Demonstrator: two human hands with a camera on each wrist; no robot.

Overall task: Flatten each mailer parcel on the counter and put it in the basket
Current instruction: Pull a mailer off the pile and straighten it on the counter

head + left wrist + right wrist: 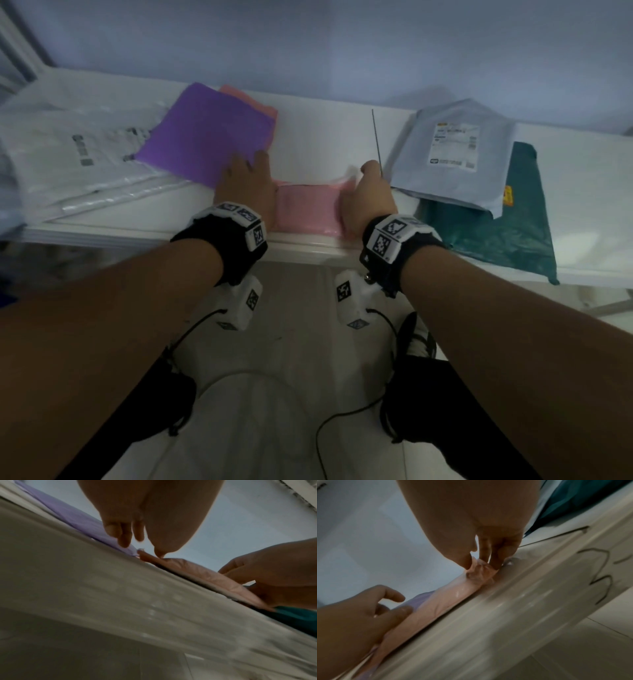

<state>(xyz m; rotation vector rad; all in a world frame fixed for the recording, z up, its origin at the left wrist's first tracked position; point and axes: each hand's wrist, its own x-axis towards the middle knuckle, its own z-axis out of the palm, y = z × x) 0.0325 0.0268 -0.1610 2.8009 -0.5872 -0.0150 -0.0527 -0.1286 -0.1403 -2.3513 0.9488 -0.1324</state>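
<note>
While I'm leaning in over the white counter [308, 137], my left hand [245, 190] is lying flat with its fingers stretched out, palm down on the left end of the pink mailer [306, 209] and reaching onto the corner of the purple mailer [209, 137] behind it. My right hand [368, 198] is pinching the right end of that pink mailer, thumb on one side and fingertips [494, 561] on the other, and the plastic is bunching up into a crinkled ridge between them. The pink mailer is sitting right at the front edge of the counter, squarely between my two hands, and it's looking puffy along its length in the right wrist view. A salmon-coloured mailer [253, 99] is peeking out from under the purple one at the back. Off to my left, a heap of white mailers [78, 154] is spreading across the counter; off to my right, a grey mailer [452, 154] with a printed label is lying on top of a dark teal mailer [507, 233], which is overhanging the counter's front edge.
</note>
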